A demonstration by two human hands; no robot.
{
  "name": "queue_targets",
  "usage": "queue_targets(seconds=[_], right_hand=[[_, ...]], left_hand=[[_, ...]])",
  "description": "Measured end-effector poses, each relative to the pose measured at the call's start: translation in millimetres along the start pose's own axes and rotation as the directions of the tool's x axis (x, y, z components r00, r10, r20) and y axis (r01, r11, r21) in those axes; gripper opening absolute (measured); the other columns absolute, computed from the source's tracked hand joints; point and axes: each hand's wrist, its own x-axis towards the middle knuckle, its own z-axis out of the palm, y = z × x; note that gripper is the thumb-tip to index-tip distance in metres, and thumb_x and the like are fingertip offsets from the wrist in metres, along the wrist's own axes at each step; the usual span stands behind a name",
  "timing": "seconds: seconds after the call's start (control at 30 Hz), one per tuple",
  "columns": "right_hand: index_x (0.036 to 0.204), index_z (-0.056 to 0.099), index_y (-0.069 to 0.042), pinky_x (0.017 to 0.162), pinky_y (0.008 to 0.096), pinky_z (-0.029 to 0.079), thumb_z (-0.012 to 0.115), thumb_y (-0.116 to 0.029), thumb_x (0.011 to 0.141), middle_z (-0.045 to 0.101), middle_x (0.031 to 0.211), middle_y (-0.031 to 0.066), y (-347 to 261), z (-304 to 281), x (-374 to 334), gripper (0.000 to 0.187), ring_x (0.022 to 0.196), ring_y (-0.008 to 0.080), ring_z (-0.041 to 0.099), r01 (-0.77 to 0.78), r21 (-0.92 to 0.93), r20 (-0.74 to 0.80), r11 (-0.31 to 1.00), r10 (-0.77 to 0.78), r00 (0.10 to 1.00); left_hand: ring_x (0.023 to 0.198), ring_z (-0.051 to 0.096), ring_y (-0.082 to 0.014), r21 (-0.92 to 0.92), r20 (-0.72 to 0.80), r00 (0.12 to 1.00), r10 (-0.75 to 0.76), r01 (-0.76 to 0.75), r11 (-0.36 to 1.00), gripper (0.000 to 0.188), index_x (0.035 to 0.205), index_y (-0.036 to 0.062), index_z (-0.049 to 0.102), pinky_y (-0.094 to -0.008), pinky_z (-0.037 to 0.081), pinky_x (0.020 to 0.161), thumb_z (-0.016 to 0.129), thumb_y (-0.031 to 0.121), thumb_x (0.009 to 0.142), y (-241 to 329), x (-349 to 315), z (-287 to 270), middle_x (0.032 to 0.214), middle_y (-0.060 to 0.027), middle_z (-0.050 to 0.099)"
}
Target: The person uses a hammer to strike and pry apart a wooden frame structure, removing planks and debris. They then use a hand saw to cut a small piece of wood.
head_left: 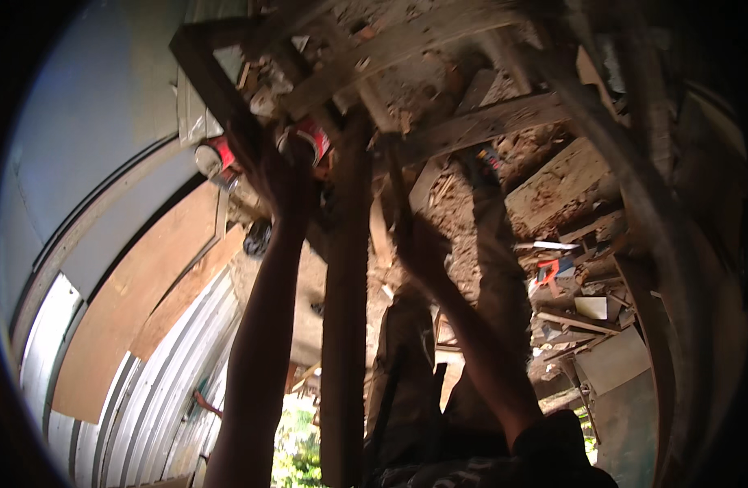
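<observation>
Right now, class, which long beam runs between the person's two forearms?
The thick straight beam reaching the picture's lower edge; the diagonal beam and crosswise beam lie higher in view.

And we've got two bare hands (283, 177) (423, 250), two red containers (221, 151) (319, 138), two trousered legs (405, 325) (497, 272) and, there, we spot it, one bright orange thing (550, 265)

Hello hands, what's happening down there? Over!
Left hand at the wooden frame, grip unclear. Right hand around a slim handle. Long beam between the hands; red can close beside left hand.
</observation>
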Motion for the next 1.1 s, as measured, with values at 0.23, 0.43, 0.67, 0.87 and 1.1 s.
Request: queue_targets(seconds=[0.23,0.43,0.67,0.87,1.1], right_hand=[[0.097,0.056,0.001,0.063,0.0447,0.045,0.047,-0.027,0.100,0.058,0.077,0.0157,-14.6,4.2,2.0,0.029,0.072,0.0275,0.060,-0.077,-0.075,0.013,0.994,0.078,0.997],[0.091,0.057,-0.007,0.056,0.0435,0.043,0.048,-0.033,0.101,0.049,0.063,0.0070,-18.8,-8.4,13.5,0.029,0.060,0.0259,0.053,-0.018,-0.044,-0.001,0.999,0.018,1.000],[0.085,0.051,-0.006,0.051,0.0347,0.043,0.045,-0.030,0.101,0.050,0.066,0.0069,-8.4,2.9,-4.7,0.029,0.058,0.0203,0.054,-0.118,0.068,0.086,0.991,0.112,0.990],[0.094,0.057,-0.004,0.054,0.0376,0.044,0.047,-0.024,0.100,0.056,0.070,0.0111,3.6,6.3,-7.5,0.023,0.064,0.0252,0.059,-0.086,-0.151,-0.029,0.985,0.083,0.996],[0.125,0.049,0.003,0.054,0.0375,0.046,0.052,-0.017,0.094,0.055,0.084,0.0121,-4.8,-17.8,23.6,0.037,0.070,0.0237,0.058,-0.121,-0.070,0.139,0.990,0.129,0.982]], left_hand=[[0.145,0.018,-0.0408,-0.025,-0.006,1.000,0.021,-0.021,0.999,0.053,0.133,0.0020,0.050,-0.0516,0.018,0.117,0.061,0.024,0.086,-9.1,-4.1,-0.9,0.155,-0.0243,0.024],[0.138,0.030,-0.0427,-0.073,-0.112,0.994,0.021,-0.029,0.997,0.022,0.105,0.0009,0.062,-0.0514,0.025,0.114,0.062,0.016,0.088,6.5,1.8,-6.3,0.145,-0.0260,0.038],[0.140,0.028,-0.0437,0.003,-0.052,0.999,0.004,-0.004,1.000,0.027,0.108,0.0026,0.059,-0.0523,0.024,0.114,0.065,0.015,0.084,0.1,-2.9,-4.6,0.146,-0.0262,0.036],[0.144,0.018,-0.0424,-0.062,-0.009,0.999,-0.049,0.048,0.997,0.041,0.120,0.0026,0.058,-0.0515,0.019,0.116,0.063,0.021,0.083,-1.7,-3.6,-5.8,0.154,-0.0256,0.024],[0.141,0.026,-0.0438,-0.102,-0.093,0.995,-0.030,0.020,0.995,0.048,0.129,0.0001,0.052,-0.0524,0.023,0.115,0.064,0.018,0.086,2.9,-2.0,-7.2,0.150,-0.0252,0.032]])
